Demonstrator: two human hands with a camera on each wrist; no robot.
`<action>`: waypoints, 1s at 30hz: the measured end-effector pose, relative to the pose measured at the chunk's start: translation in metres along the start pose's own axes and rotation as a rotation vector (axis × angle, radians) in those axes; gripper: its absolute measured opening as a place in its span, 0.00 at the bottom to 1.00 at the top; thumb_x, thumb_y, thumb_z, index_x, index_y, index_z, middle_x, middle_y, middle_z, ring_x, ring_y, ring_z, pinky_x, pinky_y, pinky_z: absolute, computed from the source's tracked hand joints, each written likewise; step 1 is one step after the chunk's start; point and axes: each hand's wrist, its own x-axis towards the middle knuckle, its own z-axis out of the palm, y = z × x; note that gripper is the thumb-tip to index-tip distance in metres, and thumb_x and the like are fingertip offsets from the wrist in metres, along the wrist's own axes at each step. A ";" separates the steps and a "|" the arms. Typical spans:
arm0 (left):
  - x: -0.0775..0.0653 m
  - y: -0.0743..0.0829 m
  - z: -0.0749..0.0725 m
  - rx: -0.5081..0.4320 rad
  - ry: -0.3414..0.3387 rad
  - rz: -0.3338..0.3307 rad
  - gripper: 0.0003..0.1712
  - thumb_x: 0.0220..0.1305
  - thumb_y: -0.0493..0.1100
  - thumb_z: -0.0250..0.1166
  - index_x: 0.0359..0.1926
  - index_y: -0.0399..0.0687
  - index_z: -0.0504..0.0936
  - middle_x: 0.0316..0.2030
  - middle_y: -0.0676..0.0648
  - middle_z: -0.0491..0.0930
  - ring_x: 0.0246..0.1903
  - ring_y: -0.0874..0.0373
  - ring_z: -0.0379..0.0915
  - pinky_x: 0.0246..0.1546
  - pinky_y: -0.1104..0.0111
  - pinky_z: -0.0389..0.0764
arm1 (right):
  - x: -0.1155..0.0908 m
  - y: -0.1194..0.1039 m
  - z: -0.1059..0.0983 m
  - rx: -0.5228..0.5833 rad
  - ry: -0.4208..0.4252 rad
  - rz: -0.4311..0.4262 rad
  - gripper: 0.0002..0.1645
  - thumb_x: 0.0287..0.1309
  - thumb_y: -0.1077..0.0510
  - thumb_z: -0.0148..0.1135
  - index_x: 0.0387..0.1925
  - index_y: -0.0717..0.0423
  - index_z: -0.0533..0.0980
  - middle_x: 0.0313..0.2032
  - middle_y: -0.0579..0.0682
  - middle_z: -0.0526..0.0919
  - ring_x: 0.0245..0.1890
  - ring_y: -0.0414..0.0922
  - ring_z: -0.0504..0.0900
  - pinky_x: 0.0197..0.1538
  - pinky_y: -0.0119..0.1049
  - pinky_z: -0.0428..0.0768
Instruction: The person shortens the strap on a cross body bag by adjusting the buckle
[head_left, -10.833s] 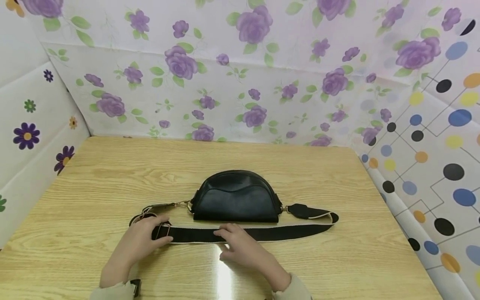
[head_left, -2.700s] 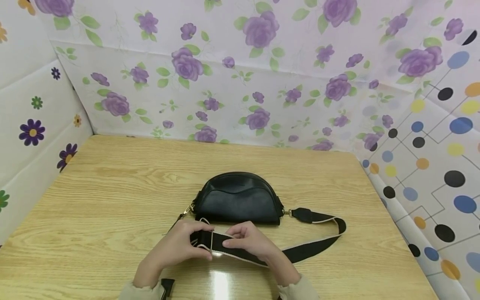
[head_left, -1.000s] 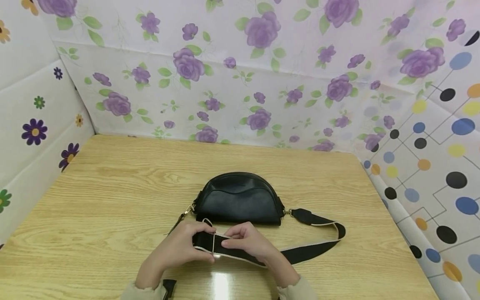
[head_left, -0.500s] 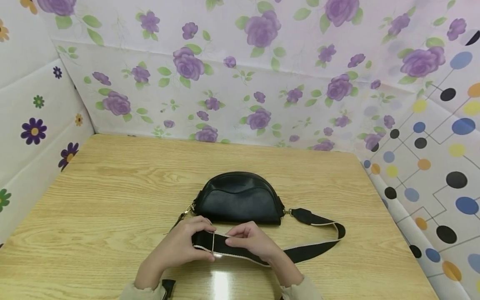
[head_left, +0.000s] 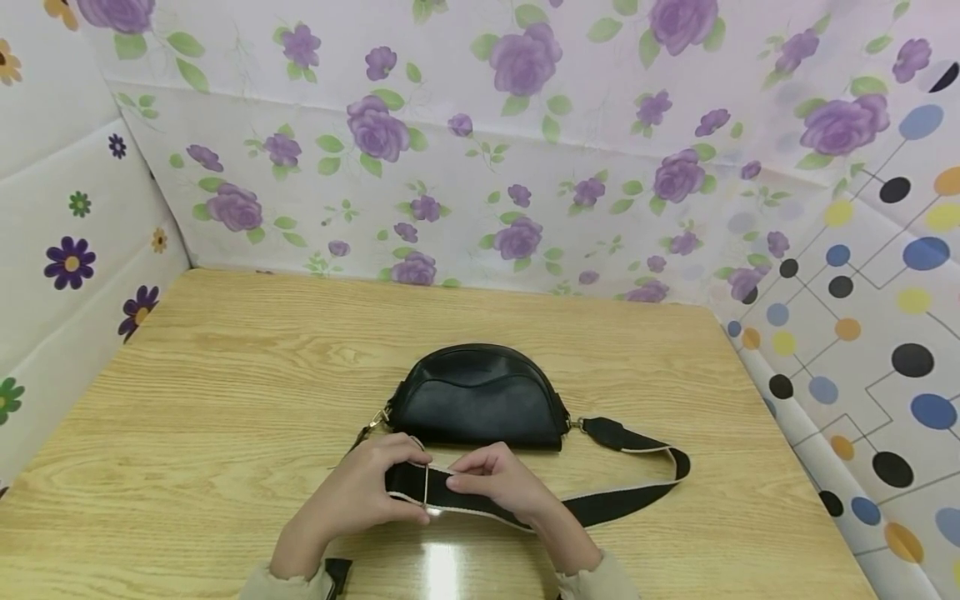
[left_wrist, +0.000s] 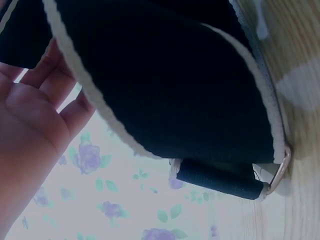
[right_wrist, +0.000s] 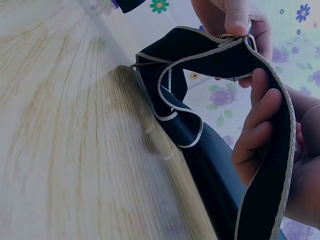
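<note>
A black half-moon handbag [head_left: 480,404] lies on the table, its wide black shoulder strap [head_left: 630,504] with pale edging clipped on at both ends. Thumb and fingers of my left hand [head_left: 360,492] pinch the strap's metal slider buckle [head_left: 427,485] by its two ends, in front of the bag. Just right of it, my right hand [head_left: 504,485] grips the strap, thumb on the near face. In the right wrist view the right fingers [right_wrist: 257,127] lie along the strap's other face, and loose strap folds loop below the buckle. Close up, the left wrist view shows a bowed strap stretch [left_wrist: 165,85].
Wood-grain table [head_left: 262,350] under everything. A purple-flowered sheet [head_left: 450,192] hangs along the back, a dotted one [head_left: 840,333] at the right and a flowered one at the left. The strap's right end loops [head_left: 682,467] on the table beside the bag.
Since the oldest frame, my left hand has moved right with the buckle, and my right hand has gone from resting on the strap to gripping it. Over the last second, only slight finger shifts.
</note>
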 end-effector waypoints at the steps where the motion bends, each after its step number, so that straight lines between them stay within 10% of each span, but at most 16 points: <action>1: 0.000 0.000 0.000 0.002 0.001 -0.004 0.29 0.32 0.54 0.75 0.37 0.44 0.81 0.36 0.57 0.75 0.36 0.61 0.70 0.37 0.65 0.72 | 0.000 0.000 0.000 0.002 -0.001 -0.001 0.16 0.53 0.68 0.58 0.36 0.85 0.71 0.31 0.46 0.82 0.32 0.38 0.79 0.35 0.30 0.76; 30: 0.001 0.003 0.007 -0.002 -0.016 -0.032 0.27 0.33 0.50 0.76 0.39 0.47 0.80 0.36 0.60 0.71 0.38 0.63 0.68 0.40 0.65 0.72 | 0.008 0.003 0.010 -0.004 0.057 0.038 0.18 0.53 0.67 0.59 0.36 0.84 0.71 0.28 0.42 0.81 0.30 0.36 0.78 0.37 0.30 0.75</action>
